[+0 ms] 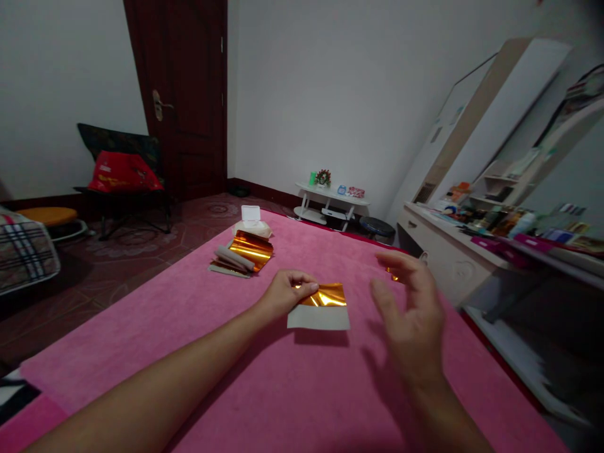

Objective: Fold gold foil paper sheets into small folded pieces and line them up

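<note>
My left hand (293, 290) pinches the left edge of a partly folded sheet of gold foil paper (317, 316) just above the pink cloth. Its shiny gold side shows at the back, and a plain grey-white strip faces me in front. To the right, my right hand (413, 314) is raised with thumb and fingers apart, holding nothing. A small gold piece (392, 274) lies behind the right hand, partly hidden by it. Farther left rests a stack of gold foil paper (251, 250), with its upper sheets curled over.
The pink cloth (226, 377) covers the surface before me. A white pack with a raised lid (251, 214) stands behind the stack. On the right is a dresser (436, 236) crowded with bottles. A low white shelf (333, 194) and a chair with a red bag (125, 172) stand beyond.
</note>
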`<state>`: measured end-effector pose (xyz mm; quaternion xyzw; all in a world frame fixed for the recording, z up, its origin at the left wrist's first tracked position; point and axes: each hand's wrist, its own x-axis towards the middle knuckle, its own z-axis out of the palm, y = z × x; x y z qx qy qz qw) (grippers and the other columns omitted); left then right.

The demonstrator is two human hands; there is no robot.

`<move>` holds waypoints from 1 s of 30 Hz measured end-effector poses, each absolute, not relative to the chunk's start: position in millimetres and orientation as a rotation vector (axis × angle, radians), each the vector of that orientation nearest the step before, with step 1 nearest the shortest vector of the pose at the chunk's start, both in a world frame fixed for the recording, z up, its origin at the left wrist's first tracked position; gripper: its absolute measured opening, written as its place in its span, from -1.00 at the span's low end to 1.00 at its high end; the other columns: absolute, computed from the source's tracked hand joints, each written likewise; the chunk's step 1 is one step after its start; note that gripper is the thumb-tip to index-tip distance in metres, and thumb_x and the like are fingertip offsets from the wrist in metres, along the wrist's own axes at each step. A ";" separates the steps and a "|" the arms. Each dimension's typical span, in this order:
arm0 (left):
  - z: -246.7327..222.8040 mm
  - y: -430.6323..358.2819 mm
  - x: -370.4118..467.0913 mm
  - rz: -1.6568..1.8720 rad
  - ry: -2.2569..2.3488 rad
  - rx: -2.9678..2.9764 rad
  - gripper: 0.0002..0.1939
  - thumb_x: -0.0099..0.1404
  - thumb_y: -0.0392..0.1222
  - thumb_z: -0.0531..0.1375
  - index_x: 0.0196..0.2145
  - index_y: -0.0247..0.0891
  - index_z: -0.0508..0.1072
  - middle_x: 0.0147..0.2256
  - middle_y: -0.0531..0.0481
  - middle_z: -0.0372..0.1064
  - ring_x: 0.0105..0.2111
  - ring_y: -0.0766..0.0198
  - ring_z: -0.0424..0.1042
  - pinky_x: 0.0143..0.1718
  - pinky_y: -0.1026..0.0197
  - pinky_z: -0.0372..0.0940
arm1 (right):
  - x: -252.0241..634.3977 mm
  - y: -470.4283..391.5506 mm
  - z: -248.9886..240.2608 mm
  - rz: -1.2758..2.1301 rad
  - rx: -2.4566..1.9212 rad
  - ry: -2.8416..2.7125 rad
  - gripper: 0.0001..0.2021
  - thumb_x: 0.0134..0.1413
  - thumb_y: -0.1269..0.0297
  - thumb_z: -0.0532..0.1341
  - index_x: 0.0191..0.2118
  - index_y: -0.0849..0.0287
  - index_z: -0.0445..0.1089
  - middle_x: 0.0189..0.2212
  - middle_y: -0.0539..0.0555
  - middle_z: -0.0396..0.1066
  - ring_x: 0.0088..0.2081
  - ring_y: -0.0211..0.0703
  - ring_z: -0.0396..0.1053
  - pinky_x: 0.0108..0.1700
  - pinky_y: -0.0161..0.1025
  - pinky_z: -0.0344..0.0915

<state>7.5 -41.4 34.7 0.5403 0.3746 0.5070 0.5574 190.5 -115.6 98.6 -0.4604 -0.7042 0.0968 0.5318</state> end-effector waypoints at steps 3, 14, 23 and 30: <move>35.3 -44.8 11.2 1.220 0.880 1.401 -0.75 -0.01 -0.08 0.33 -0.52 -0.38 0.52 -0.55 0.00 0.41 -0.56 0.36 0.30 -0.50 0.33 0.17 | 188.8 -89.6 87.5 0.551 -1.205 -1.604 -0.60 0.02 0.03 0.22 -0.07 0.16 0.33 -0.15 0.17 0.41 -0.15 -0.02 0.39 -0.09 -0.06 0.31; 20.8 -37.5 13.6 1.209 1.076 1.446 -0.69 -0.05 -0.04 0.34 -0.61 -0.38 0.44 -0.65 0.03 0.31 -0.68 0.42 0.20 -0.63 0.34 0.04 | 201.9 -64.2 42.8 0.639 -1.362 -1.555 -0.77 -0.10 0.17 0.22 -0.54 0.26 0.40 -0.62 0.01 0.34 -0.55 -0.23 0.24 -0.52 -0.32 0.13; 20.7 -28.9 4.1 1.056 1.056 1.577 -0.81 0.03 -0.17 0.23 -0.56 -0.39 0.49 -0.68 0.05 0.28 -0.68 0.40 0.18 -0.63 0.35 0.00 | 211.2 -57.3 32.6 0.577 -1.386 -1.528 -0.76 -0.11 0.16 0.23 -0.54 0.27 0.42 -0.61 0.02 0.34 -0.54 -0.23 0.23 -0.50 -0.32 0.12; 13.7 -32.2 4.5 1.127 1.072 1.665 -0.76 0.12 -0.16 0.17 -0.59 -0.36 0.43 -0.63 0.07 0.24 -0.59 0.38 0.20 -0.57 0.35 0.01 | 210.4 -55.7 27.6 0.574 -1.379 -1.533 -0.78 -0.09 0.18 0.23 -0.54 0.26 0.43 -0.60 0.01 0.35 -0.53 -0.22 0.25 -0.49 -0.33 0.13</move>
